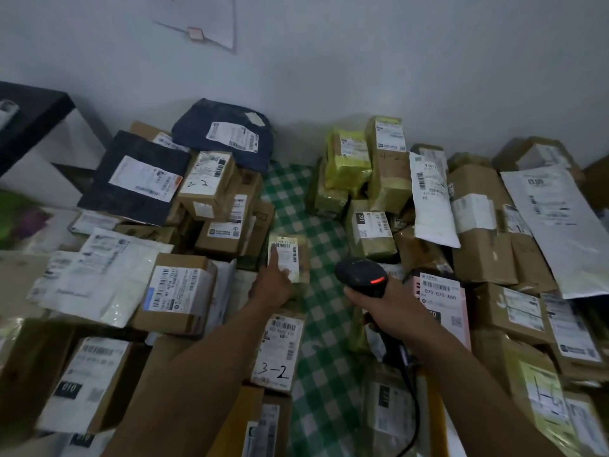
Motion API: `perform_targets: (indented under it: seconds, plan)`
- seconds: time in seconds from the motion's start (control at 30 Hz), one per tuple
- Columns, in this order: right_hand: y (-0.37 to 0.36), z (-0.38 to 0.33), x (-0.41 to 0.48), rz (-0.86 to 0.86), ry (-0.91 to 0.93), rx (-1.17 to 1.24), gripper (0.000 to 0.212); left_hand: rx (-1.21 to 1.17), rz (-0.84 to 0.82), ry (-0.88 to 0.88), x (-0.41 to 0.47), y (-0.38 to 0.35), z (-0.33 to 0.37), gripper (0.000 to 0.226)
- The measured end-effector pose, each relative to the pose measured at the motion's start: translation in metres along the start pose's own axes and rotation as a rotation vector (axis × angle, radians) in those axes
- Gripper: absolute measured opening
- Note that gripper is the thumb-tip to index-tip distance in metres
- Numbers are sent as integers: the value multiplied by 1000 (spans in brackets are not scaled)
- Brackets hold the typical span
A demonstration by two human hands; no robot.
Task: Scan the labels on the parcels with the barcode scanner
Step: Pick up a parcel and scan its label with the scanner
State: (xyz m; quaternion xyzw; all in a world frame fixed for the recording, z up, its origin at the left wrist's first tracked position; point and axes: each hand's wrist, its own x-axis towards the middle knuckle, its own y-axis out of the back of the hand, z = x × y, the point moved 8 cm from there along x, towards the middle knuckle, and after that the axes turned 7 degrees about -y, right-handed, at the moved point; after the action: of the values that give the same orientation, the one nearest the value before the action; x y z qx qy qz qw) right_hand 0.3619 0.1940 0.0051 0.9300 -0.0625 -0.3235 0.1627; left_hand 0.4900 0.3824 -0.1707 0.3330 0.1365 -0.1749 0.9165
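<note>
While the left hand (272,286) lays its straight forefinger (274,258) on the white label (290,255) of a small brown parcel (302,270), the right hand (385,308) closes its fingers fully around the handle of the barcode scanner (361,275). All of this is in the head view, the only one.

The other fingers of the left hand are folded, and I do not see them holding anything. I think the finger is there to keep the parcel steady and to mark which label is next. The printed bars sit just beyond the fingertip, so the finger may hide a part of them.

The scanner is near the left hand, on its right side and apart from it. Its black head leans toward the small parcel, and a red light (378,280) glows on top, so it seems ready to read. Its cable (410,384) hangs down along the right forearm.

The parcel lies on a green checked cloth (324,341), in the free lane between the two hands. More parcels are piled outside each hand: a box marked "3-2" (278,347) beside the left forearm, and a pink packet (443,305) just outside the right hand. In my judgement, the piles keep labels upward so each can be read.
</note>
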Motion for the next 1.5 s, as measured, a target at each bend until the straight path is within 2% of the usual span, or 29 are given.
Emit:
perform_targets:
  seconds: [0.1, 0.2, 0.3, 0.47, 0.6, 0.73, 0.83, 0.9, 1.03, 1.17, 1.27, 1.37, 1.5]
  plan:
    - [3, 3, 1, -1, -1, 33, 17, 217, -5, -36, -6, -6, 13, 74]
    - [10, 12, 0, 3, -21, 70, 19, 434, 29, -101, -13, -16, 29, 84]
    - [21, 22, -2, 14, -34, 97, 20, 405, 0, -113, -11, -31, 32, 77]
    - [30, 30, -7, -16, -18, 138, 18, 505, -59, -110, 0, -28, 23, 86]
    - [38, 36, -6, -39, -4, 168, 21, 491, -124, -31, 4, -22, 15, 83]
    - [47, 36, -15, -19, -8, 273, 26, 455, -103, -19, -13, -27, 33, 76]
    - [56, 31, -24, -18, 4, 331, 20, 416, -28, -166, -25, -39, 69, 75]
    - [63, 25, -31, -26, 15, 345, 11, 308, 30, -226, -36, -39, 100, 60]
    - [75, 12, -34, -31, 39, 417, 13, 143, 112, -323, -44, -24, 157, 52]
    - [77, -18, -22, -35, 76, 462, 20, 73, 167, -361, -10, 14, 195, 38]
    - [80, -46, -1, -16, 105, 462, 18, 35, 199, -435, 23, 42, 225, 21]
    - [86, -63, 32, 46, 104, 422, 20, 16, 221, -472, 60, 61, 244, 23]
    - [90, -76, 67, 88, 67, 409, 18, -10, 179, -397, 116, 64, 248, 38]
